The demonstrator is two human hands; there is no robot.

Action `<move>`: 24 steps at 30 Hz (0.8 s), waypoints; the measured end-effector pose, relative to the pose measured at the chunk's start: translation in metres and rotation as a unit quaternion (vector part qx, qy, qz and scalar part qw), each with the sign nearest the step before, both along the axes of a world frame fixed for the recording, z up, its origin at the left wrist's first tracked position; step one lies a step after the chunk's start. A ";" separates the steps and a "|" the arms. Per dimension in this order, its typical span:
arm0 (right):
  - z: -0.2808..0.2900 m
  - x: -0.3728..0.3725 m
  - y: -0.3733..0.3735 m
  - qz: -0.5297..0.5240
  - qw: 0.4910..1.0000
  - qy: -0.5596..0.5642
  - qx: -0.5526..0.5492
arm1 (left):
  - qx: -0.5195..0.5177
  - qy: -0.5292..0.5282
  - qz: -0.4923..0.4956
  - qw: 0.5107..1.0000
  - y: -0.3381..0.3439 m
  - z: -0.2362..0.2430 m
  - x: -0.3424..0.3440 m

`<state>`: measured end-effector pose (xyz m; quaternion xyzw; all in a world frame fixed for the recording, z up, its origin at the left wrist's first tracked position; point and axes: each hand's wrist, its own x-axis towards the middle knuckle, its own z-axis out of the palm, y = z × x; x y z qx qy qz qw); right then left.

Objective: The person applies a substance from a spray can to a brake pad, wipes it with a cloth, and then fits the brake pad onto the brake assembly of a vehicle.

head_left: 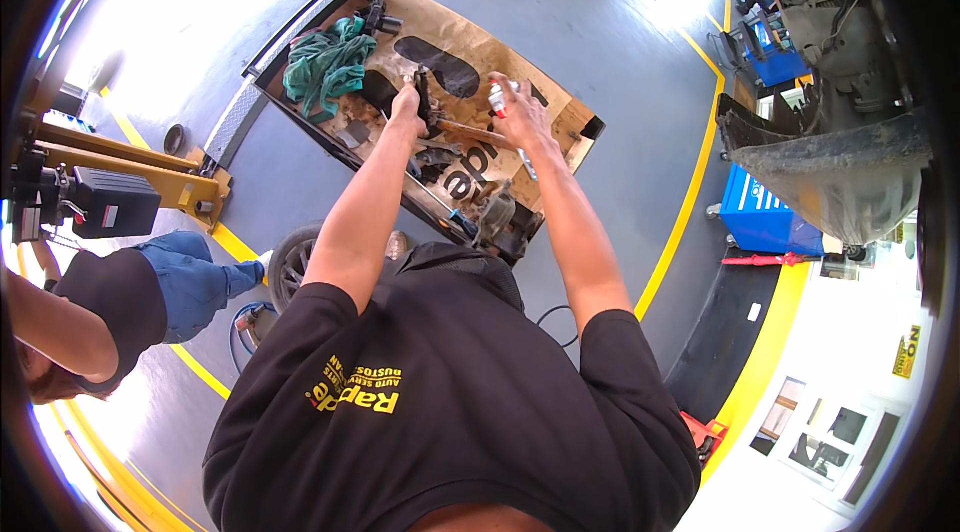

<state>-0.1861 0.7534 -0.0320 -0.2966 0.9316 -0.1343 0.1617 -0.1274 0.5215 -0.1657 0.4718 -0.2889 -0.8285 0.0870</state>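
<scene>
My left hand [405, 114] is closed round a dark metal car part [424, 100] above a cardboard-covered work table [480, 42]. My right hand [528, 120] grips a white-and-red spray can [497, 99], held across from the part. Below the right wrist lies a silver tool [527, 165], perhaps a wrench. A rusty brown bar [470, 130] stretches between the two hands. To the left is a crumpled green cloth [327, 67], with a dark metal component [380, 20] behind it. More greasy parts [493, 217] rest at the table's near edge.
Another person [120, 297] stands at the left beside a yellow lift arm [185, 187]. A wheel [292, 264] is on the floor near my left elbow. A raised vehicle underside [840, 112] hangs at the right, above a blue tool cabinet [760, 212].
</scene>
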 end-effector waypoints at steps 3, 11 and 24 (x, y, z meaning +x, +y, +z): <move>-0.057 -0.029 0.021 0.040 0.988 0.139 0.051 | 0.224 0.193 -0.064 0.953 0.007 0.042 0.019; -0.089 -0.014 0.009 0.092 0.983 0.160 0.020 | 0.124 0.345 -0.086 0.927 0.005 0.054 0.059; 0.011 0.048 -0.073 -0.056 0.941 -0.167 -0.290 | -0.074 0.192 -0.142 0.968 -0.007 0.051 0.057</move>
